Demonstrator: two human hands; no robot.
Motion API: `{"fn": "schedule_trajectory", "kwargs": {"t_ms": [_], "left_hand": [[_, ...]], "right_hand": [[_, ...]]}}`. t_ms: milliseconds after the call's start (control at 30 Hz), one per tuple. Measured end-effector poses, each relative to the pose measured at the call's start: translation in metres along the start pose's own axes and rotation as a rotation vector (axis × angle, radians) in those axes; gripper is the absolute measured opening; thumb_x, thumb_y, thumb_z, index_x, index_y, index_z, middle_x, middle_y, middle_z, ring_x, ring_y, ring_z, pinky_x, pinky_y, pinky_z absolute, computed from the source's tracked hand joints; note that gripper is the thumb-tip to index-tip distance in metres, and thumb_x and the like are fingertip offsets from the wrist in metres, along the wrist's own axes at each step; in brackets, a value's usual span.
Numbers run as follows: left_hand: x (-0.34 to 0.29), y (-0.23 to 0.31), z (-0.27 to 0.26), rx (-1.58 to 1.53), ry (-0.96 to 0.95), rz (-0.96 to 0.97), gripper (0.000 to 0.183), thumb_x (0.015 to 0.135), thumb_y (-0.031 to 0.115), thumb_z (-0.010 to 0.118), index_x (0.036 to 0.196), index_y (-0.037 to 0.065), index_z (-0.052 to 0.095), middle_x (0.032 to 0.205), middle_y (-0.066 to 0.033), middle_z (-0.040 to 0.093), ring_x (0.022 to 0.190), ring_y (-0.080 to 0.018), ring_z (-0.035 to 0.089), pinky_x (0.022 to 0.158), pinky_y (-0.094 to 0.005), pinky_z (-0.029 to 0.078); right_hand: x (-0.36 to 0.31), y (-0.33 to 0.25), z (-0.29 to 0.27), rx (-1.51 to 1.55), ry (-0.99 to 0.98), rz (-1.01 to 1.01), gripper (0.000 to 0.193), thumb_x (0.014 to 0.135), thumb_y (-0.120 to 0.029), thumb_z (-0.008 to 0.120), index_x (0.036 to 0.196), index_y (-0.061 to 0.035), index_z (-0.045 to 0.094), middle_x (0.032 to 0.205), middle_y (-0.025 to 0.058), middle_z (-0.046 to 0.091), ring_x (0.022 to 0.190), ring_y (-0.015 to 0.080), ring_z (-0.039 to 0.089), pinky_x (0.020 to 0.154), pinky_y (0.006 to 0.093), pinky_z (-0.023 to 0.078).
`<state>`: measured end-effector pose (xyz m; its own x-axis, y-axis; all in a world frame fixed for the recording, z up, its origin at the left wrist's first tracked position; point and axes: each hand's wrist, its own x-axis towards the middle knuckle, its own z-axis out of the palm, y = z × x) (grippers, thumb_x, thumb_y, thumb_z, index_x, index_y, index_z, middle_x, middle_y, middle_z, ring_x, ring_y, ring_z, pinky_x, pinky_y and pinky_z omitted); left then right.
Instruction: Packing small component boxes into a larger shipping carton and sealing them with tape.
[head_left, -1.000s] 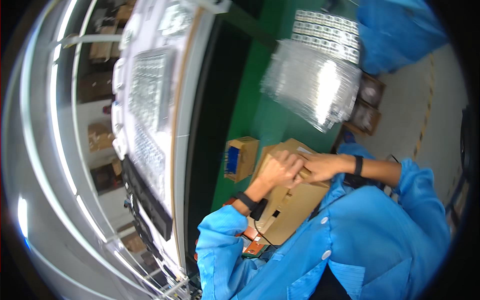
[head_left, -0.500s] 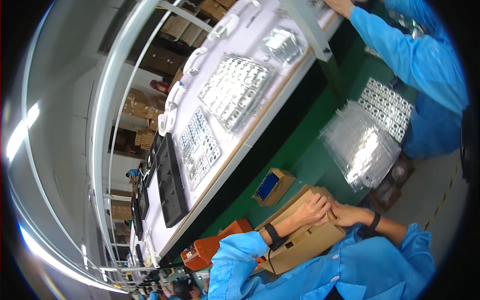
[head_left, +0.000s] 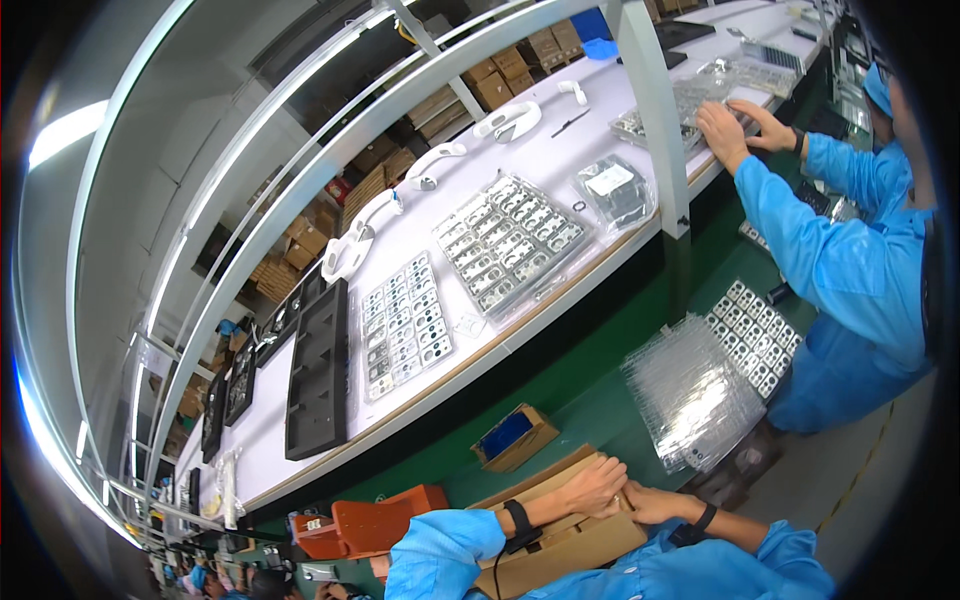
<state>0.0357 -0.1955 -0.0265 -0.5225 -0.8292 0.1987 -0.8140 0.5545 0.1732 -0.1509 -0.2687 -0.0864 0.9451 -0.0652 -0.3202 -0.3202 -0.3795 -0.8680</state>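
A brown cardboard box (head_left: 560,545) lies at the lower edge, in front of my blue sleeves. My left hand (head_left: 595,487), with a black wristband, lies over the box's top flap and its fingers curl on the flap's edge. My right hand (head_left: 650,503), also with a black wristband, meets it from the right and grips the same flap. The two hands touch each other on the box. What is inside the box is hidden.
A small open carton with a blue insert (head_left: 515,438) sits just beyond the box, and orange bins (head_left: 375,520) stand to the left. A stack of clear plastic trays (head_left: 690,395) is to the right. On the long white table (head_left: 600,130) lie part trays (head_left: 510,240) and a black tray (head_left: 318,370). A co-worker in blue (head_left: 840,260) works at the right.
The view has swung up and along the table, bringing the co-worker and more trays into sight. Both my hands have stayed on the cardboard box's top.
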Motion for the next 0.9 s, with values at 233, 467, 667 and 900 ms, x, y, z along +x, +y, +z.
{"fn": "schedule_trajectory", "kwargs": {"t_ms": [233,467,667,900], "left_hand": [[-0.006,-0.009,0.015,-0.073,0.103,0.073,0.027,0.061,0.026,0.064,0.074,0.003,0.054,0.079,-0.0100,0.044,0.080,-0.0255,0.044,0.072,-0.0372,0.036],[-0.008,-0.019,0.019,-0.216,0.137,0.106,0.019,0.062,0.016,0.065,0.073,0.003,0.055,0.077,-0.0090,0.043,0.075,-0.0259,0.044,0.068,-0.0370,0.036],[-0.010,-0.020,0.027,-0.267,0.182,0.087,0.014,0.061,0.011,0.062,0.069,0.003,0.054,0.076,-0.0098,0.045,0.076,-0.0263,0.044,0.069,-0.0372,0.037],[-0.011,-0.021,0.024,-0.239,0.079,0.096,0.020,0.065,0.017,0.064,0.076,0.003,0.056,0.080,-0.0089,0.046,0.078,-0.0251,0.045,0.071,-0.0363,0.037]], "right_hand": [[0.009,0.024,0.008,0.029,-0.050,-0.011,0.085,0.089,-0.031,0.057,0.144,0.0094,0.007,0.137,0.0404,0.036,0.120,0.0531,0.049,0.099,0.0482,0.047],[0.010,0.025,0.009,0.028,0.001,-0.039,0.062,0.086,-0.026,0.055,0.131,0.0106,0.034,0.124,0.0326,0.048,0.115,0.0470,0.054,0.097,0.0468,0.045],[0.011,0.022,0.004,0.075,-0.064,-0.008,0.064,0.089,-0.026,0.053,0.134,0.0118,0.030,0.127,0.0331,0.046,0.119,0.0448,0.053,0.099,0.0438,0.044],[0.015,0.038,0.011,-0.004,-0.070,0.003,0.067,0.094,-0.036,0.054,0.136,0.0097,0.031,0.125,0.0320,0.049,0.113,0.0427,0.057,0.096,0.0425,0.047]]}}
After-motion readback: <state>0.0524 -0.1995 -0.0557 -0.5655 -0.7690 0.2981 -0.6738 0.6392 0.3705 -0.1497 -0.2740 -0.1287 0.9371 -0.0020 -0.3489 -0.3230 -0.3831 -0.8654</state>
